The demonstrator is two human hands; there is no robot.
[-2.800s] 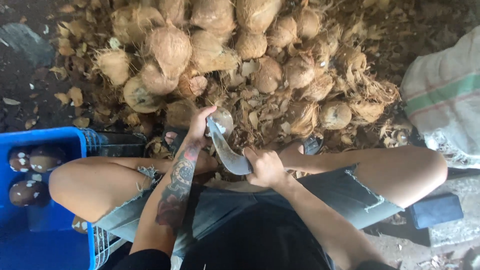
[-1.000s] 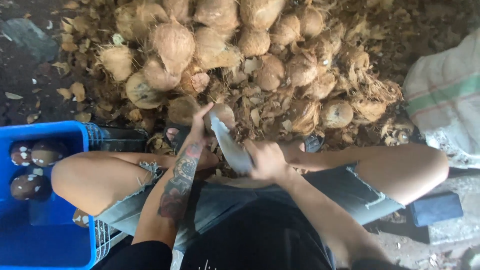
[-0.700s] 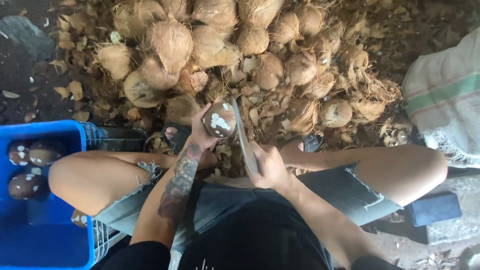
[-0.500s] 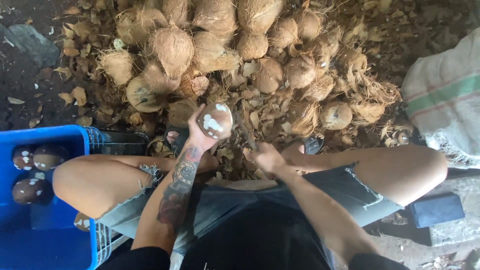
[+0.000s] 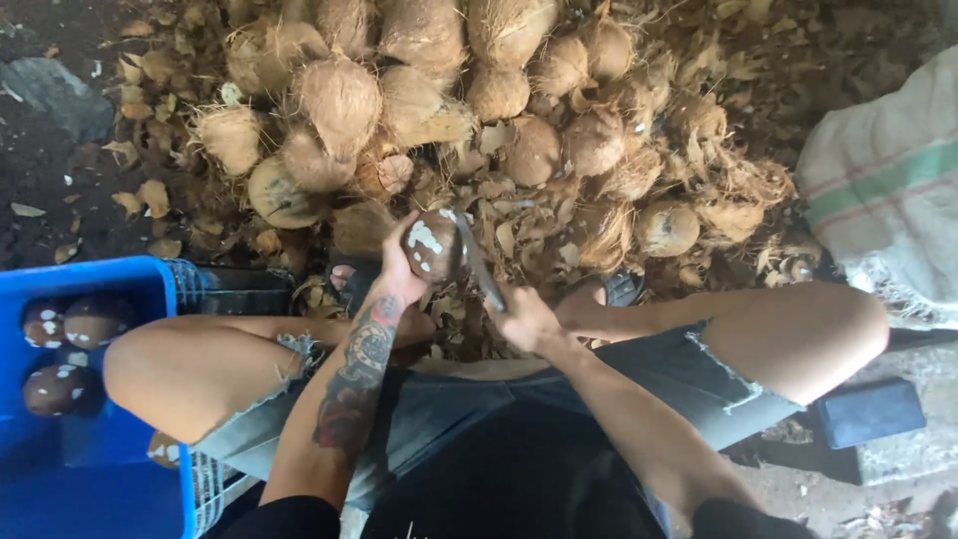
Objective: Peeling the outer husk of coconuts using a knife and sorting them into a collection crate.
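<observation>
Coconut (image 5: 431,247), brown with white patches, in left fingers (image 5: 397,262); knife (image 5: 477,262) apparently gripped right.

Brown white-patched coconut (image 5: 431,245), blue crate (image 5: 120,469), white sack (image 5: 888,190) with green stripe.

bare arms and bare legs here, no long sleeves anywhere, just the edge of a black short sleeve at each upper arm. the left forearm (image 5: 351,384) carries a big dark tattoo running from near the wrist up toward the elbow, with some reddish bits in it. shorts (image 5: 639,374) are faded blue-grey denim cutoffs with frayed, ragged hems on both legs. a black top covers the torso. dark sandals (image 5: 624,289) on the feet, half buried in husk.
</observation>
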